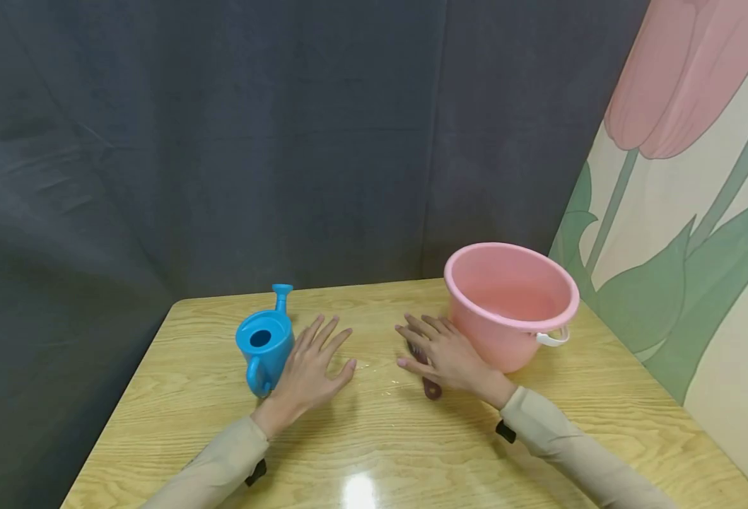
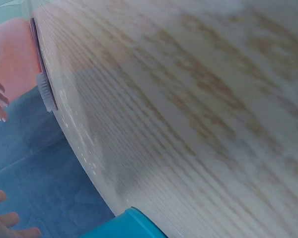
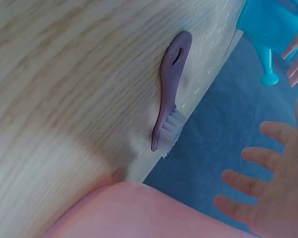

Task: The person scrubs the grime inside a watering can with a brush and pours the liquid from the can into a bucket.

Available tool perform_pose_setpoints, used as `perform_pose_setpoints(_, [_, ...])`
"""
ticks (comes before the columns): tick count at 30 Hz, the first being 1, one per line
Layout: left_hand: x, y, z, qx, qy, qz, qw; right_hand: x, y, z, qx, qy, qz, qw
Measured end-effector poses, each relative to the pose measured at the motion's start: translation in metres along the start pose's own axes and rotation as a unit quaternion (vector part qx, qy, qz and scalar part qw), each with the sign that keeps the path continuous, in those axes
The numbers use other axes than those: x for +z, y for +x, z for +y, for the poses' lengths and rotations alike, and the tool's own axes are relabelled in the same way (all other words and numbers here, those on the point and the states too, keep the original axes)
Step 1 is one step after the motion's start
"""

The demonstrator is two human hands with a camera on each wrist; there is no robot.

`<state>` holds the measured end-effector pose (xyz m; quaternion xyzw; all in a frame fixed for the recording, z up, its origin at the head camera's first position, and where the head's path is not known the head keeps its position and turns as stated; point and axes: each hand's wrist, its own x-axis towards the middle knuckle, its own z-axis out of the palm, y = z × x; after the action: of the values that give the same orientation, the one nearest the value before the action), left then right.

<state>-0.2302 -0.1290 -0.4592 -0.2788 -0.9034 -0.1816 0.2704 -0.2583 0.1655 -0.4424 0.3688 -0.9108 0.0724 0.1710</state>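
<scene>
My left hand (image 1: 309, 376), fingers spread and straight, is beside a blue watering can (image 1: 277, 359) and holds nothing. The can's spout points to the back and its handle faces me. Fingers spread as well, my right hand (image 1: 453, 355) is above a brown-handled scrubbing brush (image 3: 171, 82) and left of a pink bucket (image 1: 491, 341). From the head view the hand covers much of the brush, leaving the handle end visible. In the right wrist view the brush lies on its side on the table, its pale bristles (image 3: 171, 131) toward the back edge.
The wood-grain table (image 1: 374, 438) has small shiny specks (image 1: 394, 382) between the hands. Behind it hangs a dark curtain (image 1: 310, 141). A wall painted with tulips (image 1: 660, 233) borders the right side. The bucket's white handle (image 1: 553, 339) hangs at its right.
</scene>
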Motion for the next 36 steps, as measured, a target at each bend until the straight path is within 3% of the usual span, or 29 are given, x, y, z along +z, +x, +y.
perform_pose_setpoints(11, [-0.004, 0.0, 0.002, 0.016, -0.024, 0.031, 0.9991, 0.001, -0.002, -0.002, 0.011, 0.009, -0.016, 0.9998])
perform_pose_setpoints(36, [-0.012, -0.001, 0.003, 0.032, -0.044, 0.071, 0.996, 0.003, -0.003, -0.003, 0.008, 0.023, 0.001, 0.9997])
